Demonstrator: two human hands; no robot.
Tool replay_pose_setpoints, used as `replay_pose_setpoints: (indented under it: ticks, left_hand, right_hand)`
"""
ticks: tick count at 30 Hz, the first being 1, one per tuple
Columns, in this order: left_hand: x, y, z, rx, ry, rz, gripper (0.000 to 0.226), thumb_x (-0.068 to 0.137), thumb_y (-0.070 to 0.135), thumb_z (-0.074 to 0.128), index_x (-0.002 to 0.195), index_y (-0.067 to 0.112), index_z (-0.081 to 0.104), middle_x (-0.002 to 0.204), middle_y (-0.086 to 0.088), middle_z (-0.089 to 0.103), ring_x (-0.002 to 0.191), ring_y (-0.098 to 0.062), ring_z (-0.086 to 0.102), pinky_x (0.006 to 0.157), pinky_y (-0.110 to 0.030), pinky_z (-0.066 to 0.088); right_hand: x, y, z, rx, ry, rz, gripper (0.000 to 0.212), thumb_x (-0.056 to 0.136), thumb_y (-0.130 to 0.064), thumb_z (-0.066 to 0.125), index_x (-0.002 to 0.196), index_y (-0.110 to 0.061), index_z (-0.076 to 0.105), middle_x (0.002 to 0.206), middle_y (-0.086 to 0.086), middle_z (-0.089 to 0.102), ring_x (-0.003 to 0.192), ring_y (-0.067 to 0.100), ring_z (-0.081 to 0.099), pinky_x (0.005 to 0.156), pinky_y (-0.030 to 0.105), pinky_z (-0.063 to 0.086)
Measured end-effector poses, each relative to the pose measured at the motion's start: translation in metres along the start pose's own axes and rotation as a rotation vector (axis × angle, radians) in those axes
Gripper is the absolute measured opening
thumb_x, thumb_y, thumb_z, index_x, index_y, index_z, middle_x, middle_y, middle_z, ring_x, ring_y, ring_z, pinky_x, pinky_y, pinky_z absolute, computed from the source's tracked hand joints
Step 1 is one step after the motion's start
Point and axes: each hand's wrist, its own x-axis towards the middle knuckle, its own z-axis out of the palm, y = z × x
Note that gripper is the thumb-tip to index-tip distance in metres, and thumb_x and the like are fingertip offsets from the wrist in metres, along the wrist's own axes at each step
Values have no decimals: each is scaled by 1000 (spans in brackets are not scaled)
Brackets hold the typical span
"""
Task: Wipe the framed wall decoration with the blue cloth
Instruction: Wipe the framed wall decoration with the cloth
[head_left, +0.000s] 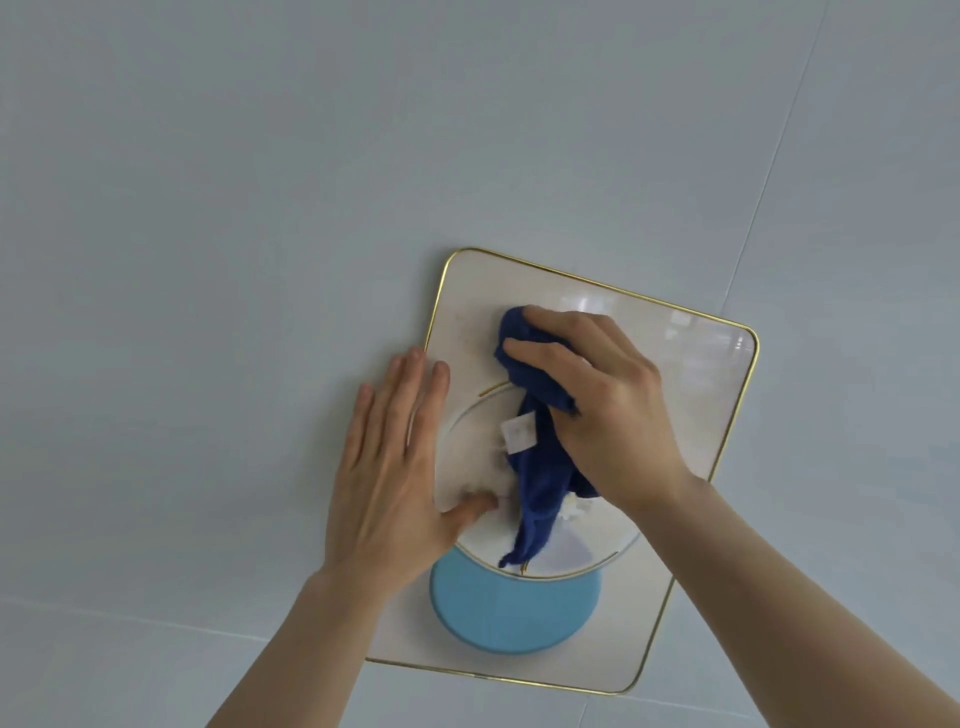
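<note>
Evidently the wiping was under way: the cloth (540, 447) was bunched under the right hand (602, 400) and pressed on the upper glass of the frame (727, 395), hung tilted on the wall (260, 208). The left hand (389, 467) lay flat and spread across the frame's left edge, steadying it. Strokes toward the lower blue disc (514, 613) were probably called for next. A white tag (518, 431) on the cloth could not be read.

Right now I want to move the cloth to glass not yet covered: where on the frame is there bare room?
Bare: the upper right corner beside the right hand, and the bottom strip around the light blue disc. Crowded: the left edge under the left hand and the centre, where the blue cloth hangs.
</note>
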Motion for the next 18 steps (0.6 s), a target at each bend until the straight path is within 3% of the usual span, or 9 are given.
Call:
replay_pose_setpoints:
  ticks: [3, 7, 13, 18]
  left_hand:
    - [-1, -6, 7, -35, -3, -9, 126, 72, 78, 67, 165, 14, 9, 174, -7, 6, 162, -20, 5, 132, -40, 8]
    - [0, -8, 11, -64, 25, -3, 121, 77, 87, 52, 164, 13, 14, 174, -5, 9, 162, -19, 7, 132, -39, 9]
    - [-1, -10, 11, -69, 33, -4, 124, 74, 79, 68, 164, 14, 13, 174, -5, 12, 162, -18, 9, 131, -41, 12]
    - [-1, -10, 13, -85, 31, -5, 125, 74, 78, 68, 165, 16, 9, 175, -3, 7, 162, -16, 5, 132, -40, 9]
  right_hand:
    - [5, -4, 16, -56, -106, -76, 55, 70, 22, 65, 115, -8, 76, 130, 9, 71, 119, 35, 64, 86, 44, 59]
    - [1, -9, 28, -78, -109, -43, 59, 62, 24, 66, 111, -8, 76, 125, 8, 72, 117, 35, 64, 85, 44, 60]
    - [-10, -14, 24, -129, -183, -106, 51, 72, 14, 51, 110, -9, 76, 123, 5, 72, 119, 30, 61, 87, 35, 58]
    - [-12, -18, 22, -186, -201, -158, 50, 82, 5, 37, 111, -8, 77, 123, 6, 73, 118, 30, 64, 82, 36, 60]
